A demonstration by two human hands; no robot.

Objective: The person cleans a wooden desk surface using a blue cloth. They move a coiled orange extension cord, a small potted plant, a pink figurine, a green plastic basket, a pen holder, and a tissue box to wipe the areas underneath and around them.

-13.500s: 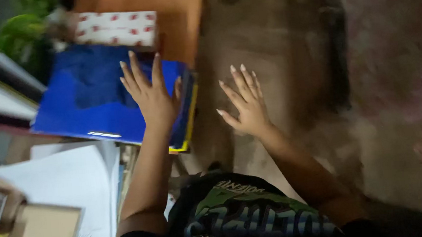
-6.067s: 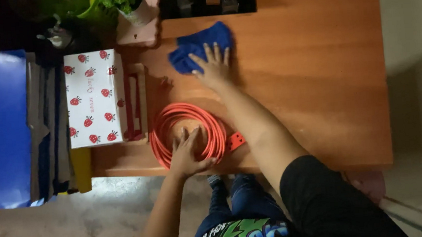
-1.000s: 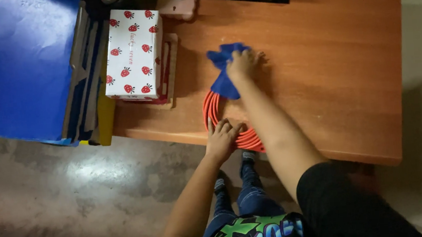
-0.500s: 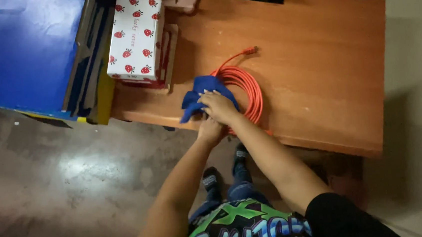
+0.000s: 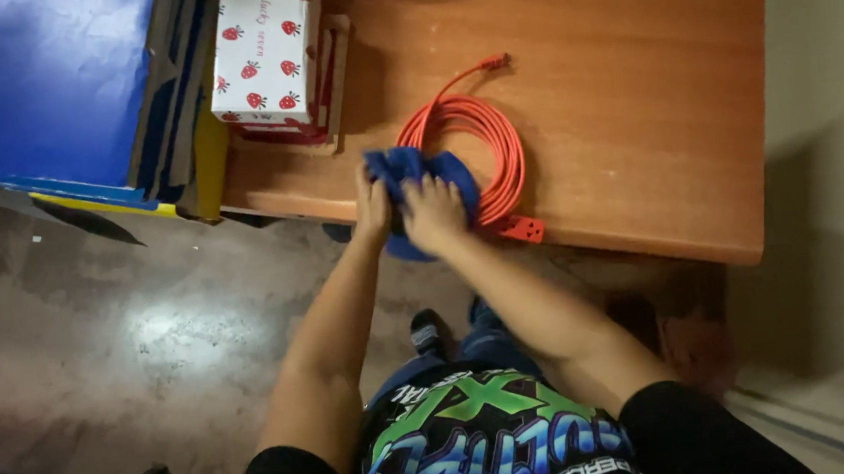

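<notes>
A blue cloth lies bunched at the near edge of the wooden table, partly over a coiled orange cable. My left hand grips the cloth's left side, and my right hand presses on top of it, fingers curled into the fabric. The cable's plug end points toward the far side and its socket end lies by the near edge, right of my right hand.
A white box with red strawberry print sits on the table's left end over a dark flat item. Blue folders and stacked boards lie left of the table. Polished floor spreads below.
The cloth and both hands have stayed at the near-left part of the coil; the view has shifted slightly and my right hand now lies flatter over the cloth.
</notes>
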